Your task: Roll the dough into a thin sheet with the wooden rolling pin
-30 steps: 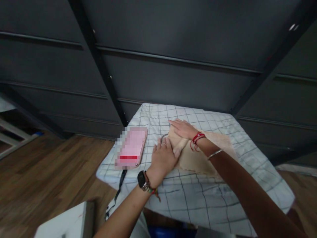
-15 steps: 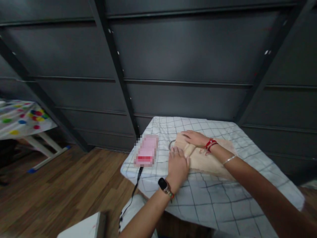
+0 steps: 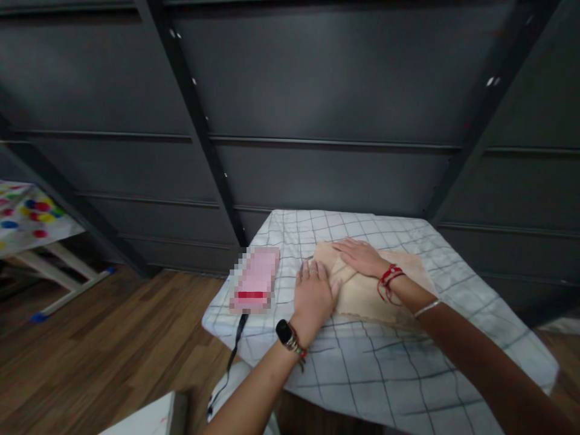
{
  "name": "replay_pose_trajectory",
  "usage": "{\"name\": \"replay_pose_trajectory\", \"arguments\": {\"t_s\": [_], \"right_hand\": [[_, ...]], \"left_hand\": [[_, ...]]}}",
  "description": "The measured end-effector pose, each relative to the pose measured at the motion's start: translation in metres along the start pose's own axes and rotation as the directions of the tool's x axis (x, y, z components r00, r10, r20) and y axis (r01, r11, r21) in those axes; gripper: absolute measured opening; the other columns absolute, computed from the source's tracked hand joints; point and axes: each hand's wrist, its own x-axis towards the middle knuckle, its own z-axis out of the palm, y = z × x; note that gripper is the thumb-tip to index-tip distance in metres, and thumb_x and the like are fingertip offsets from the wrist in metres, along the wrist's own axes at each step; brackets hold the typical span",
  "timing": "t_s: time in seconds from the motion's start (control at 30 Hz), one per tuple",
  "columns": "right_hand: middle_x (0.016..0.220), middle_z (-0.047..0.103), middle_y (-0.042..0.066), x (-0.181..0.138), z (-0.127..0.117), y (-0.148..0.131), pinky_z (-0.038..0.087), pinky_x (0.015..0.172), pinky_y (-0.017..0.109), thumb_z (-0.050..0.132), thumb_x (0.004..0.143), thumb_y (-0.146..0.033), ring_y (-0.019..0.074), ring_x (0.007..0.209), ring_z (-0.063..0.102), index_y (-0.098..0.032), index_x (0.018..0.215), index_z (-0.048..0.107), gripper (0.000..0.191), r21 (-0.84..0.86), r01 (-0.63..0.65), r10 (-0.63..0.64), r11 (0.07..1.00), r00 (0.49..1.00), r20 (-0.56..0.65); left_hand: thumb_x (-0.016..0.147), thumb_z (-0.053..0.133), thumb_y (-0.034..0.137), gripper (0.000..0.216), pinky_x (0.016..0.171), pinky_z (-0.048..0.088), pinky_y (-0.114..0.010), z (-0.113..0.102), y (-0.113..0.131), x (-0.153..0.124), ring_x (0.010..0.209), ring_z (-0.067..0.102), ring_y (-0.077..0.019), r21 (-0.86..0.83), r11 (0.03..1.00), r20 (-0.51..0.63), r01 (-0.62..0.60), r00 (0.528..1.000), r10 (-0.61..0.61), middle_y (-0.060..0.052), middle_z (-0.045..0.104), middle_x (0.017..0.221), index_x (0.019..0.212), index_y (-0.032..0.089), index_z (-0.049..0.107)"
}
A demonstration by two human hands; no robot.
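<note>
A beige cloth [image 3: 362,299] lies spread on the checked tablecloth [image 3: 357,362], with a fold or crease running between my hands. My left hand [image 3: 314,296] rests flat on the cloth's left edge, fingers stretched out and pointing away from me. Farther back, my right hand [image 3: 360,255] lies palm down on the upper part of the cloth, its fingers extended to the left. Part of a dark curved thing shows just beyond my left fingertips, mostly hidden. Neither hand grips anything.
Left of the cloth lies a pink, pixelated flat object [image 3: 256,278] with a black strap [image 3: 236,344] hanging over the table edge. A dark panelled wall [image 3: 335,175] stands behind. At far left is another table with a dotted cover [image 3: 40,223]; a white-topped piece [image 3: 145,417] stands below left.
The view has shifted, so the table sits slightly farther left. My left hand has slid a little leftward over the cloth's edge, and my right hand stays nearly in place on it.
</note>
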Motion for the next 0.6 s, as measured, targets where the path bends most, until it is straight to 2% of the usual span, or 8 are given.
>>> {"name": "replay_pose_trajectory", "arguments": {"t_s": [0.17, 0.43, 0.6], "right_hand": [[0.146, 0.04, 0.0, 0.02, 0.002, 0.001, 0.029, 0.107, 0.045, 0.023, 0.097, -0.037, 0.0235, 0.137, 0.029, -0.027, 0.142, 0.037, 0.049, 0.03, 0.021, -0.021, 0.999, 1.0, 0.001], [0.146, 0.039, 0.0, 0.037, 0.0, 0.001, 0.027, 0.107, 0.051, 0.024, 0.097, -0.036, 0.0247, 0.138, 0.026, -0.029, 0.145, 0.031, 0.049, 0.097, 0.021, -0.024, 0.995, 0.999, 0.026], [0.144, 0.042, 0.004, 0.053, 0.001, 0.002, 0.028, 0.107, 0.048, 0.023, 0.097, -0.031, 0.0234, 0.136, 0.029, -0.025, 0.145, 0.031, 0.049, 0.135, 0.028, -0.032, 0.99, 0.999, 0.025]], "left_hand": [[0.095, 0.034, 0.048, 0.063, 0.103, 0.037, -0.044, 0.004, -0.007, 0.01, 0.131, 0.037, -0.0332, -0.021, 1.0, 0.086, 0.013, 0.996, -0.011, -0.021, 0.045, 0.138, 0.135, 0.001, 0.045], [0.097, 0.029, 0.047, 0.057, 0.101, 0.035, -0.056, 0.001, -0.01, 0.019, 0.133, 0.032, -0.0372, -0.07, 0.997, 0.197, 0.045, 0.98, -0.03, -0.016, 0.043, 0.141, 0.137, 0.01, 0.045], [0.098, 0.027, 0.044, 0.055, 0.102, 0.034, -0.056, 0.004, -0.015, 0.023, 0.134, 0.031, -0.0374, -0.078, 0.996, 0.207, 0.05, 0.978, -0.033, -0.015, 0.04, 0.143, 0.136, 0.01, 0.047]]}}
